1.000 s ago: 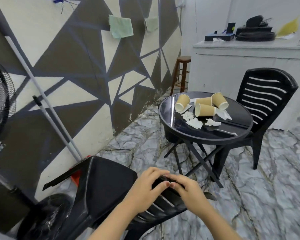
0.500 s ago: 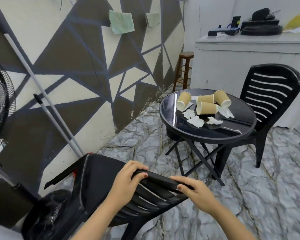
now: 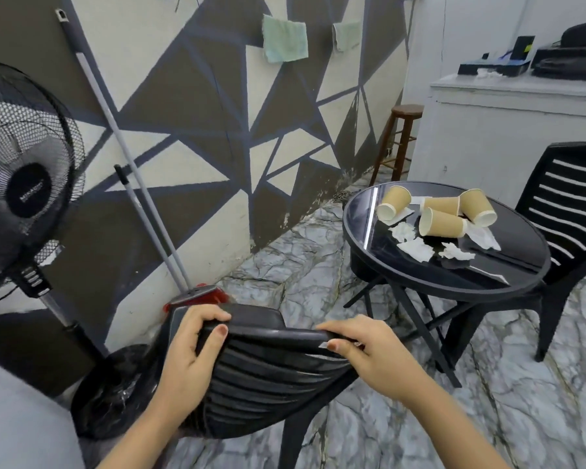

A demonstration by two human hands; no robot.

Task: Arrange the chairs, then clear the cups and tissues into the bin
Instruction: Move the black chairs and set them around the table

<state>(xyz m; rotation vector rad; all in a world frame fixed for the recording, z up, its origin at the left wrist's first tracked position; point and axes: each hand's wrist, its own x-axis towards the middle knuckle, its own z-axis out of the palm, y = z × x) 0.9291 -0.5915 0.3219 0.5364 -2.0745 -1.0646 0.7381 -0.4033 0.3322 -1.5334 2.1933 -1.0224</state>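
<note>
Head view: the only writing in sight is a pale word on the round hub of the standing fan (image 3: 26, 170) at far left; it is too small and blurred to read with confidence.

Low in the middle, a black plastic chair (image 3: 271, 377) is tipped, its slatted back facing up toward the camera. The left hand (image 3: 192, 353) grips the top rail near its left corner, fingers curled over the far side of the rail and the thumb pressed on the near side. The right hand (image 3: 369, 353) holds the same rail near its right end, fingers wrapped over the top and the thumb tucked under the edge. The rail runs between the two hands, which are well apart along it.

To the right stands a round black table (image 3: 403, 275) with a glossy top. On it lie four tan paper cups (image 3: 442, 223), all on their sides and close together, with crumpled white tissues (image 3: 415, 248) scattered just beside and in front of them. A second black chair (image 3: 565, 211) stands upright on the table's far right side, close against it.

Behind the tipped chair a broom (image 3: 142, 204) leans on the painted wall, its red head just beyond the chair. A wooden stool (image 3: 400, 140) stands in the far corner.
</note>
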